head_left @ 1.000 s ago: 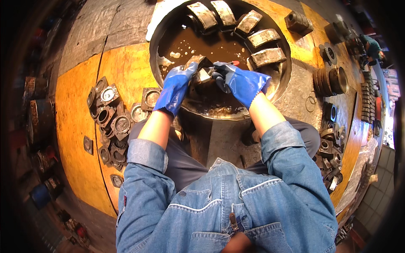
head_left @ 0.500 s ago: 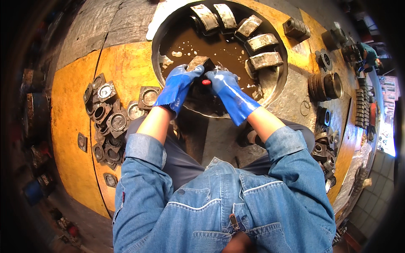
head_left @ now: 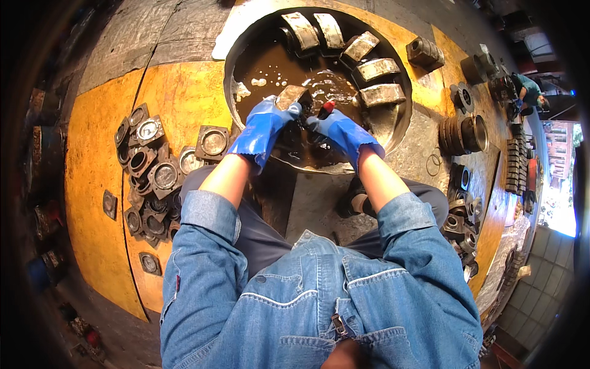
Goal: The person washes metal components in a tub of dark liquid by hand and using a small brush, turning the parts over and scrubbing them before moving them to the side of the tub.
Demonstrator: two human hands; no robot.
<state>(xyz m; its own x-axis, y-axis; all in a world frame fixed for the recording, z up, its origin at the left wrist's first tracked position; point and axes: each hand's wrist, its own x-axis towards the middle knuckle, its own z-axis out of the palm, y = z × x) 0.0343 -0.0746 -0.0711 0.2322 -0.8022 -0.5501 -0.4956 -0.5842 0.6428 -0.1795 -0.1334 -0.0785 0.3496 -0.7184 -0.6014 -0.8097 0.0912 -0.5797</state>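
Observation:
My left hand (head_left: 263, 123), in a blue rubber glove, is closed on a dirty squared metal part (head_left: 292, 95) over a round tub (head_left: 398, 123) of brown liquid. My right hand (head_left: 342, 128), gloved the same way, is closed around a tool with a red end (head_left: 327, 107). The rest of that tool is hidden by the glove and the dark liquid, so its kind does not show. Both hands are close together near the tub's front side. Along the tub's far and right inside edge sit several similar metal parts (head_left: 376, 69).
Left of the tub, several square metal flanges (head_left: 165, 176) lie heaped on the yellow floor sheet (head_left: 98, 154). Ring-shaped parts (head_left: 472, 134), a ribbed cylinder (head_left: 425, 54) and thin rings (head_left: 433, 164) stand or lie to the right. Farther right is another person (head_left: 527, 91).
My right hand has moved slightly right and down, away from the left. The red end now points up above the glove, and ripples show in the liquid. The left hand keeps its hold.

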